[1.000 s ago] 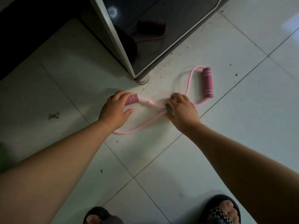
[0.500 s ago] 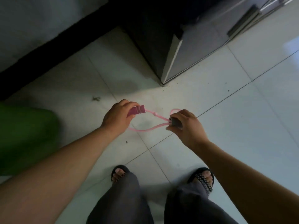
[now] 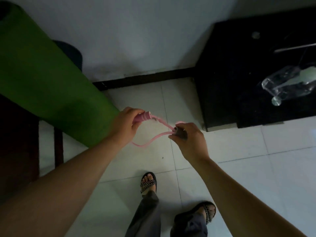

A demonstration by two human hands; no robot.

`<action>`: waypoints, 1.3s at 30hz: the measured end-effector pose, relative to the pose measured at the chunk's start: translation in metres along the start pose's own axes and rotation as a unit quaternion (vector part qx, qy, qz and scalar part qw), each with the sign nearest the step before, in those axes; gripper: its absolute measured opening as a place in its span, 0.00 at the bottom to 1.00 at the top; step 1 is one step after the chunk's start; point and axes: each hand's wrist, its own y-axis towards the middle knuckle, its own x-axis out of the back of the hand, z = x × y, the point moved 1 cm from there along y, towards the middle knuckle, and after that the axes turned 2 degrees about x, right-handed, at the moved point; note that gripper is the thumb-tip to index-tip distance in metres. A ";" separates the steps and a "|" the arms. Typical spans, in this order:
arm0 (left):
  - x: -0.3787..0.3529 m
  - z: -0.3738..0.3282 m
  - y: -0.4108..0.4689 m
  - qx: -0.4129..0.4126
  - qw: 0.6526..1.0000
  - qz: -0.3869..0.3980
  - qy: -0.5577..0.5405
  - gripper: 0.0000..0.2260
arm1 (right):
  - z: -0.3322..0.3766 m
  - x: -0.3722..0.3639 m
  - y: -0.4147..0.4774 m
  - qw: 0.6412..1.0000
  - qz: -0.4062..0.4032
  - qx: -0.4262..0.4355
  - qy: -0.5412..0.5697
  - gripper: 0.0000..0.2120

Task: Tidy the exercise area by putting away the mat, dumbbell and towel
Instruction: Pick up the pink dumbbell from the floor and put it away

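Note:
Both my hands hold a pink resistance band (image 3: 150, 140) above the tiled floor. My left hand (image 3: 126, 124) is shut on one pink foam handle (image 3: 143, 116). My right hand (image 3: 188, 139) is shut on the band's dark middle piece (image 3: 179, 131), with the second handle hidden behind its fingers. A loop of pink tube sags between the two hands. A rolled green mat (image 3: 42, 79) stands leaning at the left, close behind my left hand. No dumbbell or towel is in view.
A black glossy cabinet (image 3: 239, 82) stands at the right with a clear plastic bottle (image 3: 289, 84) lying on it. A white wall with dark skirting runs behind. Dark wooden furniture (image 3: 18, 142) fills the left edge. My sandalled feet stand on pale tiles below.
I have stood up and lifted the band off the floor with both hands. The view has swung up and left, bringing the green mat and the wall into sight.

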 end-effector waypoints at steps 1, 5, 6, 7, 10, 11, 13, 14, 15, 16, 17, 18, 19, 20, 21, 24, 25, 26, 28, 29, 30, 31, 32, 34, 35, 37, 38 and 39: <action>0.017 0.002 0.002 0.005 1.000 -0.013 -0.005 0.16 | 0.017 0.004 0.009 1.000 0.000 0.012 -0.001 0.11; 0.076 0.008 0.006 0.005 0.998 -0.056 -0.011 0.18 | 0.079 0.020 0.042 0.999 -0.006 0.052 -0.014 0.15; 0.088 0.008 0.006 -0.005 0.998 -0.066 -0.008 0.19 | 0.093 0.026 0.047 0.998 -0.013 0.056 -0.020 0.17; 0.101 0.006 0.005 -0.018 0.997 -0.073 -0.003 0.19 | 0.105 0.031 0.052 0.998 -0.019 0.060 -0.030 0.19; 0.136 -0.002 -0.001 -0.045 0.996 -0.077 0.005 0.21 | 0.140 0.050 0.053 0.995 -0.031 0.073 -0.058 0.22; 0.147 -0.007 -0.003 -0.046 0.996 -0.075 0.005 0.22 | 0.150 0.058 0.048 0.995 -0.030 0.071 -0.059 0.22; 0.171 -0.020 -0.011 -0.047 0.996 -0.071 0.005 0.22 | 0.171 0.075 0.033 0.997 -0.019 0.060 -0.051 0.22; 0.184 -0.028 -0.015 -0.048 0.996 -0.069 0.003 0.22 | 0.182 0.084 0.023 0.997 -0.015 0.055 -0.045 0.22; 0.197 -0.038 -0.021 -0.050 0.997 -0.066 -0.001 0.22 | 0.191 0.094 0.012 0.998 -0.011 0.049 -0.040 0.22; 0.210 -0.048 -0.026 -0.053 0.997 -0.062 -0.007 0.22 | 0.201 0.105 0.001 0.998 -0.011 0.043 -0.035 0.22; 0.223 -0.060 -0.031 -0.057 0.997 -0.058 -0.013 0.22 | 0.209 0.115 -0.010 0.999 -0.010 0.036 -0.031 0.22; 0.234 -0.070 -0.036 -0.059 0.997 -0.054 -0.017 0.22 | 0.217 0.125 -0.022 0.999 -0.008 0.029 -0.023 0.22; 0.244 -0.080 -0.041 -0.059 0.997 -0.049 -0.017 0.22 | 0.225 0.135 -0.033 1.000 -0.008 0.022 -0.012 0.23; 0.253 -0.091 -0.045 -0.060 0.997 -0.042 -0.012 0.22 | 0.233 0.145 -0.045 1.000 -0.009 0.017 -0.002 0.23; 0.261 -0.101 -0.049 -0.063 0.997 -0.035 -0.006 0.22 | 0.240 0.155 -0.056 1.000 -0.014 0.013 0.007 0.23; 0.279 -0.139 -0.057 -0.075 0.997 -0.007 -0.002 0.22 | 0.255 0.182 -0.090 0.999 -0.027 0.002 0.035 0.24; 0.284 -0.153 -0.058 -0.082 0.997 0.006 0.003 0.22 | 0.258 0.190 -0.101 0.998 -0.032 -0.004 0.045 0.24; 0.288 -0.167 -0.059 -0.092 0.996 0.017 0.012 0.21 | 0.260 0.199 -0.113 0.998 -0.038 -0.008 0.055 0.23; 0.293 -0.197 -0.060 -0.117 0.992 0.030 0.033 0.21 | 0.262 0.217 -0.134 0.996 -0.056 -0.016 0.072 0.22; 0.294 -0.213 -0.062 -0.129 0.990 0.034 0.040 0.21 | 0.261 0.227 -0.144 0.994 -0.067 -0.021 0.079 0.22; 0.293 -0.228 -0.065 -0.140 0.988 0.037 0.046 0.21 | 0.259 0.237 -0.155 0.993 -0.077 -0.025 0.087 0.22; 0.290 -0.245 -0.067 -0.153 0.986 0.041 0.051 0.21 | 0.254 0.247 -0.166 0.991 -0.088 -0.028 0.092 0.22; 0.286 -0.262 -0.070 -0.168 0.983 0.045 0.057 0.21 | 0.249 0.258 -0.176 0.990 -0.102 -0.028 0.094 0.22; 0.279 -0.293 -0.073 -0.195 0.977 0.050 0.068 0.21 | 0.238 0.278 -0.195 0.987 -0.131 -0.032 0.089 0.23; 0.276 -0.310 -0.073 -0.210 0.973 0.052 0.080 0.21 | 0.229 0.290 -0.205 0.984 -0.150 -0.036 0.088 0.23; 0.269 -0.348 -0.077 -0.241 0.963 0.058 0.103 0.21 | 0.208 0.313 -0.228 0.977 -0.182 -0.056 0.093 0.23; 0.266 -0.366 -0.079 -0.257 0.958 0.060 0.108 0.21 | 0.196 0.324 -0.241 0.974 -0.194 -0.066 0.096 0.23; 0.262 -0.385 -0.082 -0.272 0.954 0.059 0.112 0.21 | 0.185 0.335 -0.253 0.971 -0.203 -0.075 0.099 0.23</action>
